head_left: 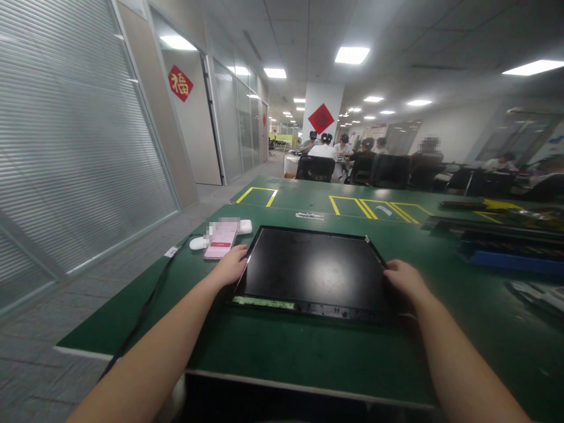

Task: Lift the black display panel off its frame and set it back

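A black flat display panel lies on a green table. The left hand rests on the panel's left edge, and the right hand on its right edge. A pink-screened phone lies just beyond the left hand. Seated people work at distant desks.

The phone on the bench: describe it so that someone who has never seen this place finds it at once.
On the green workbench, look just past the left hand, left of the black panel held by both hands. The phone lies flat, screen lit pink, beside small white devices; nothing else there glows.
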The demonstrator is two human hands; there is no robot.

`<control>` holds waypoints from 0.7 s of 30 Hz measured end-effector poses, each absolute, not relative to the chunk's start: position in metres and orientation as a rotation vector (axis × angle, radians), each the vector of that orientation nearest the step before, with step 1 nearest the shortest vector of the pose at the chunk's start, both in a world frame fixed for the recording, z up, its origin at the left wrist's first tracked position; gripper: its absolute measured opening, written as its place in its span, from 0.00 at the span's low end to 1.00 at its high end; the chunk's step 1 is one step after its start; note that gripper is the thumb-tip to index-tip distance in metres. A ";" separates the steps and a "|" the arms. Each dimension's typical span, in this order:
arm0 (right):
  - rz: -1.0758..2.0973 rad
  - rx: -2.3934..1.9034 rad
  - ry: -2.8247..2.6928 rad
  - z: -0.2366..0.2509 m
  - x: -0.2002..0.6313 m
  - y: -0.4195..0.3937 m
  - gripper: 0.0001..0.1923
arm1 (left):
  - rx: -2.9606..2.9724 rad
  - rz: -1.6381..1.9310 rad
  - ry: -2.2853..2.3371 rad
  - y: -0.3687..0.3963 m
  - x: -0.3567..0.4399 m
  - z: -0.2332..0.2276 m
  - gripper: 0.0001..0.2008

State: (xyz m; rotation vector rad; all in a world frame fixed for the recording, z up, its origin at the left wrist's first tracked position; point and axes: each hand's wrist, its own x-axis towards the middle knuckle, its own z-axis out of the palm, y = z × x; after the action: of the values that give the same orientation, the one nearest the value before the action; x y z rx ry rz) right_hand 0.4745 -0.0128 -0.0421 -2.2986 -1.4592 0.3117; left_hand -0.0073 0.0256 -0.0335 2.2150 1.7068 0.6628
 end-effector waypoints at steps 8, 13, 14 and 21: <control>0.343 -2.304 -1.424 -0.045 0.474 -0.011 0.17 | 1.343 1.042 1.553 0.004 0.006 -0.006 0.16; 0.362 -2.296 -1.429 -0.048 0.476 -0.009 0.15 | 0.940 1.097 1.445 -0.004 0.015 0.005 0.20; 0.359 -2.292 -1.429 -0.049 0.476 -0.009 0.15 | 0.904 1.100 1.435 -0.004 0.016 0.005 0.20; 0.378 -2.305 -1.426 -0.047 0.473 -0.010 0.15 | 0.778 1.131 1.310 0.004 0.015 0.000 0.24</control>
State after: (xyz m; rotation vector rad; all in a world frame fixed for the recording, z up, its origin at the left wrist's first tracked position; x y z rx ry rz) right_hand 0.4734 -0.0100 -0.0468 -2.3048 -1.4265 0.3784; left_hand 0.0145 0.0037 -0.0004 0.7781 1.3097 1.1311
